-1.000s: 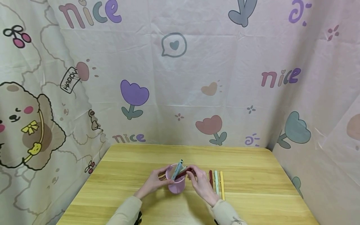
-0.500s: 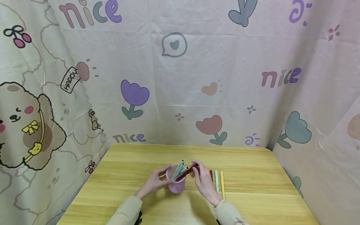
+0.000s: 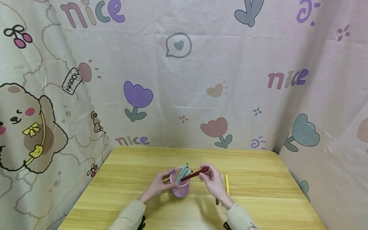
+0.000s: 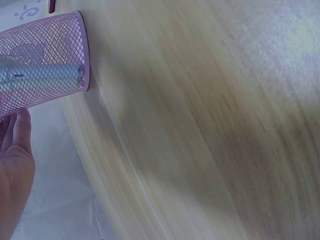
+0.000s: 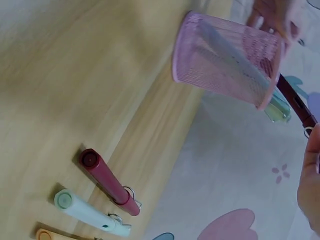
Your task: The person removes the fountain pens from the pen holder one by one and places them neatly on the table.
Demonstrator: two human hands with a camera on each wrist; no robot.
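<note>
A white curtain printed with tulips, hearts and lettering (image 3: 178,86) fills the upper frame of the head view, behind a light wood-grain table (image 3: 258,195). The right hand (image 3: 213,182), right of lower centre, blocks part of three pens lying side by side: one dark red pen (image 5: 107,180), one mint-green pen (image 5: 90,212) and one yellow pen (image 3: 227,183). One pink mesh cylindrical cup (image 3: 181,191) stands at lower centre, with at least two pale pens (image 3: 182,172) leaning inside; their exact count is unclear. The left hand (image 3: 159,183) grips the cup's left side near the rim. The right hand pinches another dark red pen (image 3: 194,174), slanted, its lower end inside the cup's mouth.
</note>
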